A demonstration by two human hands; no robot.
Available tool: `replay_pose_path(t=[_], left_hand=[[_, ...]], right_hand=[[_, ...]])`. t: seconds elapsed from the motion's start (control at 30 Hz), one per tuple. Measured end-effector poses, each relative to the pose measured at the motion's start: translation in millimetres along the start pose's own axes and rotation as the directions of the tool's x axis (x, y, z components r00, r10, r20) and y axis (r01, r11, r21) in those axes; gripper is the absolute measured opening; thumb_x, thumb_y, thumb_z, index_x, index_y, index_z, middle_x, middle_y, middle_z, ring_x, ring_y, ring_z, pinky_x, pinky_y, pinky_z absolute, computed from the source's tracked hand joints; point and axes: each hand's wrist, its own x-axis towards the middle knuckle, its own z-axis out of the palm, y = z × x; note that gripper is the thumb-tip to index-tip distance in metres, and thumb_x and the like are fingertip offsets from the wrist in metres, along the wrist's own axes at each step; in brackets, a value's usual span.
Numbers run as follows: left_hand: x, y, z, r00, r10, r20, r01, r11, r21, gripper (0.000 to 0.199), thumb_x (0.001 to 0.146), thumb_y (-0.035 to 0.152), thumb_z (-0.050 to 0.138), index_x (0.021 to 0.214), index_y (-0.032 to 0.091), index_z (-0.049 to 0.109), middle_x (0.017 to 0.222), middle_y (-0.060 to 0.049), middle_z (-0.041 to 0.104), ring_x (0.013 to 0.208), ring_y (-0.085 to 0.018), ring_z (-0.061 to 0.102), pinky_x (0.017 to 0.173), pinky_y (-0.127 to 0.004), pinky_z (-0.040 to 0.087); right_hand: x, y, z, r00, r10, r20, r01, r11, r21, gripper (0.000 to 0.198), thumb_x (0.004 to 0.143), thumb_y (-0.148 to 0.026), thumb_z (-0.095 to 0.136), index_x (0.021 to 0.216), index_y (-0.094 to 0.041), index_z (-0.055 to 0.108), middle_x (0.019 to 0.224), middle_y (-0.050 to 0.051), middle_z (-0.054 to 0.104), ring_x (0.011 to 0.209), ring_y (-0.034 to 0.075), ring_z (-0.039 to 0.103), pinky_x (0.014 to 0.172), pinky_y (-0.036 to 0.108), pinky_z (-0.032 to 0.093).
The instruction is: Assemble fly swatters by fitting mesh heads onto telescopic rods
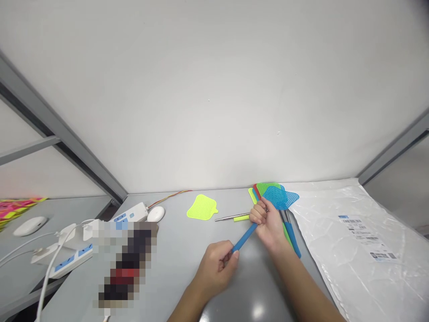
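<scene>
Both hands are on one blue fly swatter [246, 237], slanted above the grey table. My left hand [216, 266] is closed around the lower end of its handle. Further up, my right hand [266, 223] wraps it in a fist, hiding the part below the head. A blue mesh head [280, 197] shows just beyond the right thumb. Behind that hand lies a pile of swatters with green [268, 186], red and blue heads. Left of it rest a loose yellow swatter head [202, 208], a thin metal rod [231, 217] and a yellow handle [241, 218].
A white plastic mailer bag [362, 241] with a label covers the table's right side. On the left are a power strip [70, 261] with plugs and cables, a round white device [156, 213] and a pixelated dark object [129, 264]. A pale wall [214, 98] rises behind.
</scene>
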Motion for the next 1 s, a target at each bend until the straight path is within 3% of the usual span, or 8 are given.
replay_pose_path(t=[0.13,0.3,0.43,0.53,0.6,0.73,0.83,1.0], left_hand=[[1.5,-2.6,2.9,0.997,0.062,-0.04,-0.059,0.996,0.071,0.034,0.089,0.029,0.046,0.062,0.02,0.027,0.058,0.003,0.033,0.053,-0.011,0.032,0.053,-0.026,0.024],[2.8,-9.3,10.8,0.989,0.144,-0.039,-0.138,0.983,0.118,0.028,0.086,0.026,0.048,0.064,0.02,0.03,0.059,0.003,0.035,0.054,-0.011,0.033,0.054,-0.025,0.025],[-0.3,-13.7,12.9,0.985,0.174,-0.011,-0.171,0.979,0.108,0.03,0.084,0.028,0.049,0.062,0.02,0.031,0.053,0.004,0.035,0.051,-0.01,0.032,0.052,-0.025,0.023],[-2.1,-13.9,9.4,0.975,0.22,-0.032,-0.217,0.973,0.083,0.031,0.088,0.029,0.043,0.06,0.019,0.031,0.054,0.003,0.035,0.053,-0.011,0.034,0.054,-0.026,0.024],[-2.3,-13.8,6.2,0.966,0.237,-0.106,-0.232,0.971,0.056,0.033,0.091,0.028,0.036,0.06,0.019,0.032,0.055,0.002,0.035,0.054,-0.012,0.035,0.056,-0.027,0.026],[-0.5,-13.1,-1.1,0.945,0.065,-0.32,-0.105,0.988,-0.11,0.038,0.096,0.031,0.028,0.064,0.018,0.043,0.059,0.0,0.042,0.056,-0.012,0.039,0.058,-0.026,0.03],[2.6,-10.3,-8.4,0.881,-0.137,-0.453,-0.003,0.955,-0.295,0.037,0.096,0.038,0.031,0.077,0.018,0.055,0.067,-0.001,0.047,0.062,-0.014,0.043,0.06,-0.026,0.034],[8.1,-6.1,-19.3,0.844,-0.291,-0.45,0.002,0.841,-0.54,0.041,0.092,0.048,0.038,0.095,0.018,0.064,0.078,-0.004,0.053,0.068,-0.015,0.049,0.063,-0.025,0.039]], right_hand=[[-4.9,4.4,8.7,0.997,0.008,0.078,-0.005,0.999,-0.043,0.031,0.087,-0.037,0.056,0.067,-0.02,0.038,0.05,-0.011,0.023,0.041,0.005,0.023,0.04,0.016,0.028],[-24.6,45.7,20.8,0.992,0.03,0.125,0.001,0.97,-0.245,0.028,0.087,-0.047,0.054,0.078,-0.021,0.046,0.056,-0.007,0.037,0.049,0.008,0.038,0.051,0.022,0.038],[-36.8,72.8,18.3,0.988,0.078,0.134,-0.009,0.889,-0.457,0.033,0.089,-0.051,0.05,0.074,-0.021,0.046,0.051,-0.009,0.033,0.043,0.006,0.03,0.048,0.022,0.035],[-38.3,70.1,15.4,0.984,0.062,0.167,0.036,0.847,-0.53,0.035,0.09,-0.052,0.045,0.074,-0.02,0.046,0.048,-0.011,0.028,0.041,0.005,0.022,0.051,0.022,0.037],[-37.6,63.0,14.7,0.978,0.051,0.202,0.077,0.811,-0.58,0.038,0.092,-0.054,0.041,0.074,-0.02,0.047,0.045,-0.012,0.025,0.04,0.005,0.021,0.055,0.024,0.041],[-36.9,55.8,13.5,0.955,0.095,0.281,0.122,0.736,-0.666,0.042,0.093,-0.056,0.036,0.079,-0.02,0.051,0.042,-0.012,0.026,0.034,0.005,0.022,0.051,0.024,0.042],[-38.5,61.1,11.5,0.92,0.207,0.332,0.08,0.73,-0.679,0.041,0.092,-0.055,0.036,0.085,-0.019,0.053,0.042,-0.013,0.027,0.031,0.005,0.02,0.048,0.025,0.043],[-45.9,77.6,6.6,0.863,0.372,0.343,-0.001,0.679,-0.734,0.037,0.093,-0.051,0.038,0.087,-0.018,0.054,0.043,-0.013,0.031,0.029,0.005,0.022,0.047,0.027,0.045]])
